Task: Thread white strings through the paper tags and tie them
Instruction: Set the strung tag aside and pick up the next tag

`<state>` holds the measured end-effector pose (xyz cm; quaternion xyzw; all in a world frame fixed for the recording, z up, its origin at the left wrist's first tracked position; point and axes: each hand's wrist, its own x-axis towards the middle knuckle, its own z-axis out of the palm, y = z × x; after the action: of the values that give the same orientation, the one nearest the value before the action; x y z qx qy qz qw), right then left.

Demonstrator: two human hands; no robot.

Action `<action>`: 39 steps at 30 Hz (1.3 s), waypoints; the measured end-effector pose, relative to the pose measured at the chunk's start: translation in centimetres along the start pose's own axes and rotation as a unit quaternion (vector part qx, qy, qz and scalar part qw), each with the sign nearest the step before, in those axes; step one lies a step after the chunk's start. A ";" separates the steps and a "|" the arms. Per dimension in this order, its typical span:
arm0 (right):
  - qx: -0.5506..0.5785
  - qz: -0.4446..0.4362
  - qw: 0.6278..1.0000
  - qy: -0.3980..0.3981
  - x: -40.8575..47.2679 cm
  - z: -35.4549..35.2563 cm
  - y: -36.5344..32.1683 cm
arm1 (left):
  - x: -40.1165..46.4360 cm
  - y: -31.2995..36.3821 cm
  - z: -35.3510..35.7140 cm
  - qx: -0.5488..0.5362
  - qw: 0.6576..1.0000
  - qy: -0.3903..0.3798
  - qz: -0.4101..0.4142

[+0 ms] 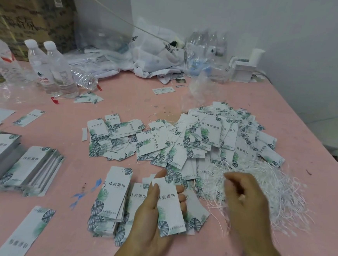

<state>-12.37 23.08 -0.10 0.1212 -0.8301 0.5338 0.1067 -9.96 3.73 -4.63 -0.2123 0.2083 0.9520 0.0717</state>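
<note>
Far left: two water bottles (53, 68) are standing near the back of the pink table (126, 96), and a neat stack of tags (27, 167) is lying in front of them, well apart from the hands.
Middle: a big loose pile of tags (193, 142) is spreading across the table.
Left hand (153, 213): it is holding one paper tag (170, 206), thumb on the front and fingers curled behind, just above a small stack.
Right hand (245, 196): its fingers are curling and pinching at the heap of white strings (280, 197); how many strings it is taking, I cannot tell.
Risk: I think several tangled strings can come up together, and pulling them can drag the heap over the tags.
Risk two: the hole of the tag is not showing, so the threading can miss.
</note>
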 end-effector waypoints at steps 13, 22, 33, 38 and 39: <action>-0.313 0.162 0.888 -0.294 1.4 -3.9 2.8 | -2.3 -2.4 1.3 -0.062 0.997 -0.050 0.003; -0.113 0.153 0.965 -0.181 1.7 -4.3 2.0 | -2.2 -2.8 1.1 0.014 0.997 -0.080 0.012; 0.239 0.144 0.950 -0.141 0.6 1.2 -2.8 | -2.3 -2.9 1.3 0.195 0.970 -0.144 0.010; 0.233 0.120 0.954 -0.143 -0.9 2.0 -2.0 | -2.0 -2.9 1.1 0.226 0.969 -0.093 0.025; 0.213 0.107 0.961 -0.141 -1.1 2.0 -1.8 | -2.0 -2.9 1.0 0.234 0.968 -0.088 0.028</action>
<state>-10.87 20.61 0.27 0.1258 -0.7119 0.6841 -0.0968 -7.88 6.66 -3.97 -0.0985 0.4240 0.8935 0.1104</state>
